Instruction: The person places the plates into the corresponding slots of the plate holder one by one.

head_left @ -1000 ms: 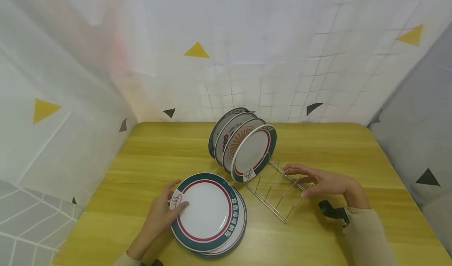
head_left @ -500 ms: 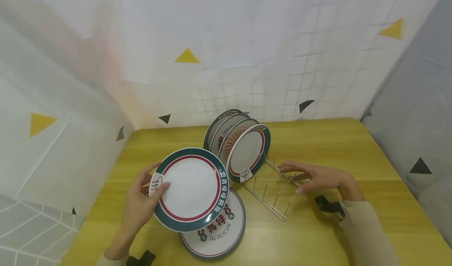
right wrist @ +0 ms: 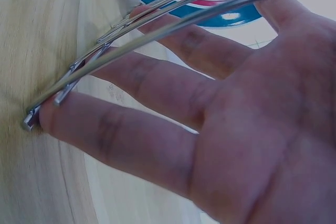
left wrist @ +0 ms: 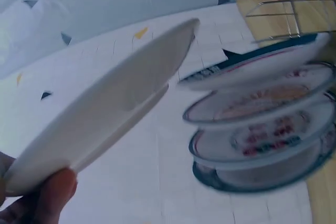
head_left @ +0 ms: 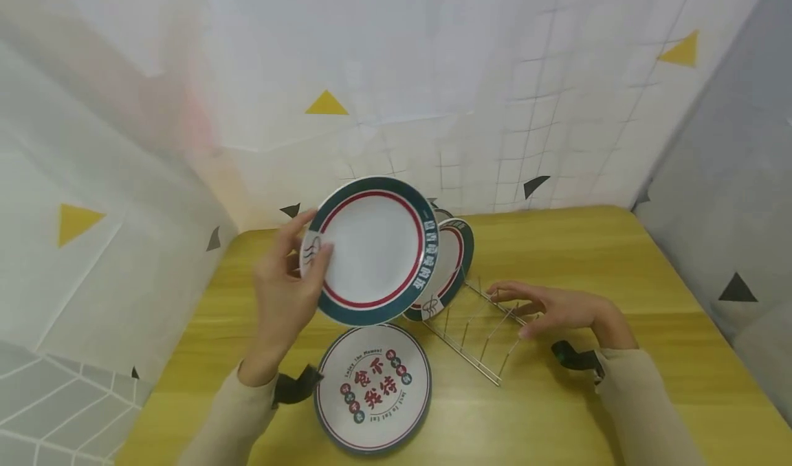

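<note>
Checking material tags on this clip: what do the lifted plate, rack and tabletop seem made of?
Lifted plate: probably glazed ceramic, possibly melamine; smooth white surface, coloured rim bands. Rack: likely bare metal; thin, shiny silvery rods. Tabletop: wood or wood-look laminate, smooth; streaky grain.

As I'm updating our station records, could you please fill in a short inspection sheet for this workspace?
Surface: yellow wood-grain table.
Job's things: green-rimmed plate held above the table; wire rack bearing four plates on edge; printed plate lying on the table, anything beneath it unclear.
Clutter: nothing seen.
Left grip: pinches the green-rimmed plate at its edge, thumb on the face.
Right grip: touches the wire rack at the end away from the four plates.
Cables: nothing seen.
Surroundings: pale sheeting with yellow and dark triangles and grid lines.
</note>
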A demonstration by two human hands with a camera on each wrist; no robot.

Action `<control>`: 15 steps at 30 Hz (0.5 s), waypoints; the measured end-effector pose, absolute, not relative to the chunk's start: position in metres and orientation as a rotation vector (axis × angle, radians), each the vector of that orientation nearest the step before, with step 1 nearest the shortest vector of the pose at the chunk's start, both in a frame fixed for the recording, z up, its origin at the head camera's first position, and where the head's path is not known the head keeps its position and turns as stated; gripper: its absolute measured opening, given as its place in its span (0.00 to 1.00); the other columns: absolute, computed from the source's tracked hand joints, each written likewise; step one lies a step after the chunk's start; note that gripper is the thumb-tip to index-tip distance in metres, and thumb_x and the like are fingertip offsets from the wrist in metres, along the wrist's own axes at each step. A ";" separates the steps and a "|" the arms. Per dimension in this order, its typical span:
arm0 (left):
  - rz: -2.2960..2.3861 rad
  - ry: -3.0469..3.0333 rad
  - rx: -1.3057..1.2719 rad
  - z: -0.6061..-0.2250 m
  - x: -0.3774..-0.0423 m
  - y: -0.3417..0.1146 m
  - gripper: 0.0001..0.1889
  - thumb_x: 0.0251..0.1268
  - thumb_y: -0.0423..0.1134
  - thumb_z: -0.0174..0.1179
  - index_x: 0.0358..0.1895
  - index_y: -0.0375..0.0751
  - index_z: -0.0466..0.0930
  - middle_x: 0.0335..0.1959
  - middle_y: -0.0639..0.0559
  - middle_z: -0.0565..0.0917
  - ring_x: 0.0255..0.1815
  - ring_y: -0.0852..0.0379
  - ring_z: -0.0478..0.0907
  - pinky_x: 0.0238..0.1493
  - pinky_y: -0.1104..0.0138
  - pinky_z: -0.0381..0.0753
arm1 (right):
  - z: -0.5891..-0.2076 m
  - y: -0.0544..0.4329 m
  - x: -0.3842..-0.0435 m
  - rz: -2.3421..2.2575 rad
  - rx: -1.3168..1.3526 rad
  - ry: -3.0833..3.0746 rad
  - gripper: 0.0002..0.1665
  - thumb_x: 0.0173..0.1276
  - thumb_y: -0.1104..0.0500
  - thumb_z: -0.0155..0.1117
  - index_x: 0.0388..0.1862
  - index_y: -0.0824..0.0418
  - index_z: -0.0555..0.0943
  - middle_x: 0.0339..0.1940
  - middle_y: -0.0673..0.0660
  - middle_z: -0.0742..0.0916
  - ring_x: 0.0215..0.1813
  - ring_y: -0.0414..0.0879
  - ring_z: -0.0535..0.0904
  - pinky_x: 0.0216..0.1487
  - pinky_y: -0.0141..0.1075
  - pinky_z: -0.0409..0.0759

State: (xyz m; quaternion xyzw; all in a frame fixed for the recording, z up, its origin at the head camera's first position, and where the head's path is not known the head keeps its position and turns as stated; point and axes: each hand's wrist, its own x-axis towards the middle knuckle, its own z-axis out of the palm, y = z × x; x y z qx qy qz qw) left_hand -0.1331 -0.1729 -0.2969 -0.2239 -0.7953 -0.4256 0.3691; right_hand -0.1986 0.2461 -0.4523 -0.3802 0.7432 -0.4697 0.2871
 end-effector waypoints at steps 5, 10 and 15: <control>-0.883 -1.999 -0.775 -0.296 -0.160 -0.119 0.25 0.63 0.26 0.62 0.64 0.39 0.73 0.41 0.42 0.86 0.30 0.52 0.86 0.29 0.71 0.83 | -0.453 0.244 -0.197 -1.280 -1.003 1.963 0.46 0.68 0.66 0.61 0.79 0.51 0.51 0.77 0.67 0.58 0.75 0.72 0.53 0.66 0.70 0.59; -0.676 -2.059 -0.862 -0.310 -0.173 -0.083 0.25 0.66 0.25 0.56 0.66 0.41 0.70 0.46 0.43 0.84 0.29 0.54 0.82 0.29 0.72 0.82 | -0.455 0.240 -0.197 -1.293 -1.019 1.947 0.46 0.68 0.67 0.61 0.79 0.52 0.51 0.77 0.68 0.57 0.75 0.72 0.53 0.65 0.71 0.58; -0.605 -2.125 -0.863 -0.327 -0.178 -0.070 0.25 0.67 0.26 0.54 0.66 0.42 0.71 0.38 0.46 0.83 0.14 0.61 0.68 0.18 0.76 0.69 | -0.454 0.235 -0.197 -1.285 -1.040 1.949 0.46 0.68 0.67 0.61 0.79 0.52 0.51 0.78 0.68 0.57 0.75 0.72 0.53 0.65 0.72 0.58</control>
